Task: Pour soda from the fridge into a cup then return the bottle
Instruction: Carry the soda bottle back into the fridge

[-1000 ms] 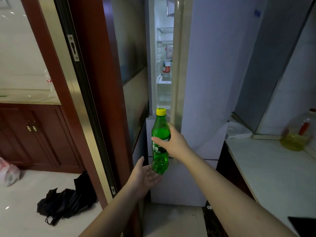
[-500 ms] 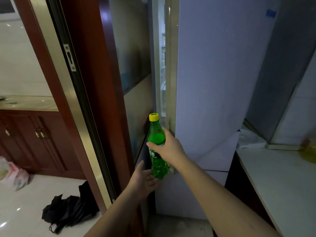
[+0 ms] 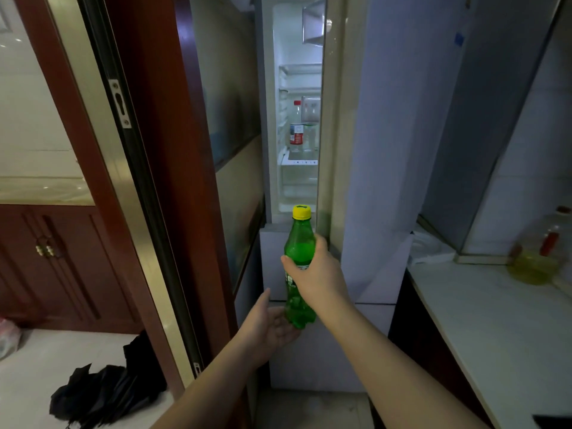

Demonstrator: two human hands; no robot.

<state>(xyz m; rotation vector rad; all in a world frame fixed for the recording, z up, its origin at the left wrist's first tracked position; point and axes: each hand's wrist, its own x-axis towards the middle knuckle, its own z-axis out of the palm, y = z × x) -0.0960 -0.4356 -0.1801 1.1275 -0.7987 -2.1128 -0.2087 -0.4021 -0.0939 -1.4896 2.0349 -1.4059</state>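
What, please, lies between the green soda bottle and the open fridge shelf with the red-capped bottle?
In the head view, nothing: the green soda bottle, gripped by the right hand, has only open air between it and the red-capped bottle.

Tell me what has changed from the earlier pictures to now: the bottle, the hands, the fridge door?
The fridge door gap, narrowest half a second ago, is wider again, showing the shelves and a red-capped bottle inside. Nothing was taken or released: the right hand still grips the green soda bottle upright, and the left hand stays open under its base.
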